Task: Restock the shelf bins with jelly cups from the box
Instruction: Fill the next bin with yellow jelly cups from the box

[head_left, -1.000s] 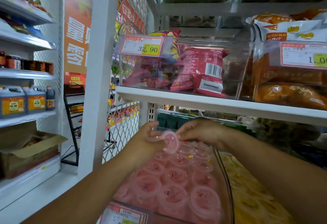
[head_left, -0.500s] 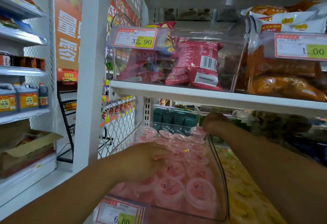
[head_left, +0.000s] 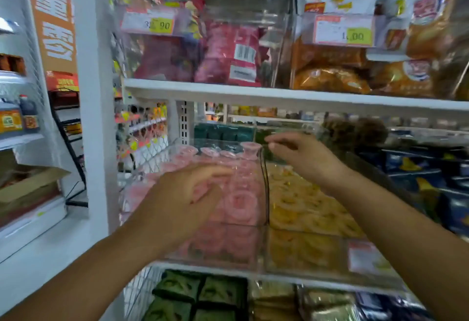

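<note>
green packets (head_left: 198, 292) lie lowest and nearest, on the shelf beneath both forearms. above them the left hand (head_left: 182, 201) hovers palm down, fingers spread and loosely bent, holding nothing. it is over the front half of a clear bin (head_left: 223, 257). under and beyond that hand the bin is packed with pink jelly cups (head_left: 241, 201), lids up, in rows running to its back wall. the rearmost cups stand higher than the rest, and the one at the back right corner is tallest. blur hides whether the left fingertips touch the cups below them. to the right of the left hand, past the bin's dark right edge, a second bin holds yellow cups (head_left: 304, 209). the right hand (head_left: 302, 154) is farther in and higher than the left, above the back of the yellow cups and just beside the tallest pink one. its thumb and fingers are slack and apart, with nothing between them. above and beyond both hands runs a white shelf board (head_left: 279, 95). red bags (head_left: 228, 51) stand on it over the left hand and orange bags (head_left: 330, 79) over the right, each behind a price tag. far to the left of the left hand, past a white post (head_left: 94, 92), a cardboard box (head_left: 28, 186) sits low, with dark bottles (head_left: 15, 117) on a shelf above it.
</note>
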A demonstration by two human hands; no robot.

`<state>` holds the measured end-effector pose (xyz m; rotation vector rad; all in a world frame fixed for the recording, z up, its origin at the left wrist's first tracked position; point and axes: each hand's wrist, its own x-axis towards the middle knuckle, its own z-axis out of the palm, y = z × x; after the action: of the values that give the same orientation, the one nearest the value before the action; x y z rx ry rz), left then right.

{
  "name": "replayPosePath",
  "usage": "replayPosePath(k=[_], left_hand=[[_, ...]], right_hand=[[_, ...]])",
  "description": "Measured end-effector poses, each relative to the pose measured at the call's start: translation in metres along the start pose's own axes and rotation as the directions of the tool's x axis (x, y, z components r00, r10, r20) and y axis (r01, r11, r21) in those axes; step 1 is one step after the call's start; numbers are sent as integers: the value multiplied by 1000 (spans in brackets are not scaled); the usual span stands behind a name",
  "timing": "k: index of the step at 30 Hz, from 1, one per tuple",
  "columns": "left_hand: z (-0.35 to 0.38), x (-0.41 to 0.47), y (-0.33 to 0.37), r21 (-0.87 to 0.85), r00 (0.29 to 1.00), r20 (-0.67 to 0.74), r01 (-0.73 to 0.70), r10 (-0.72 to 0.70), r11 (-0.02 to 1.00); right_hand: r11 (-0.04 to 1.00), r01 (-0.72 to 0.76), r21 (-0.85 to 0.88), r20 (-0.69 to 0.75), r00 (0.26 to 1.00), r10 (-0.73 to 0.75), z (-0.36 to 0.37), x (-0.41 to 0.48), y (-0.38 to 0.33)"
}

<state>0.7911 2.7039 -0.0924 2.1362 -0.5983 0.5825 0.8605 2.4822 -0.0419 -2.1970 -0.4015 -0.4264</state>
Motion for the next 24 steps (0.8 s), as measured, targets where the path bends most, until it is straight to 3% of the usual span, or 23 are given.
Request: replayPosePath(k=[2, 3, 5, 7, 9, 11, 13, 15, 17, 21, 24], left_hand=[[22, -40, 17, -161, 1000, 1, 8, -8, 987], [36, -61, 20, -227, 997, 74, 51, -35, 973], [74, -101, 17, -231, 932, 343, 203, -116, 952], [123, -140, -4, -102, 742, 633, 361, -220, 927], [178, -184, -33, -50, 596, 765, 433, -245, 900], [227, -227, -63, 66, 510, 809, 414, -292, 908], [267, -264, -95, 190, 424, 812, 459, -402, 868], [294, -292, -121, 261, 332, 815, 523, -475, 812], [312, -315, -143, 337, 241, 790, 596, -563, 729], [331, -358, -179, 414, 93, 734, 725, -673, 551], [336, -382, -195, 472, 15, 713, 730, -701, 495]], right_hand=[[975, 8, 220, 5, 1000, -10, -5, -61, 8], [946, -21, 323, 58, 998, 2, -6, -92, 16], [880, -164, 445, 318, 948, 16, -7, -153, 43], [865, -342, 367, 644, 765, 29, 3, -205, 84], [827, -521, 213, 839, 531, 118, 29, -252, 138], [708, -700, 90, 855, 419, 306, 69, -297, 198], [521, -853, 31, 791, 339, 509, 107, -341, 256], [352, -935, 31, 727, 263, 635, 134, -378, 297], [262, -965, -1, 674, 193, 713, 155, -407, 327], [176, -982, -73, 672, 81, 736, 197, -442, 361], [348, -908, -231, 698, 94, 710, 233, -461, 387]])
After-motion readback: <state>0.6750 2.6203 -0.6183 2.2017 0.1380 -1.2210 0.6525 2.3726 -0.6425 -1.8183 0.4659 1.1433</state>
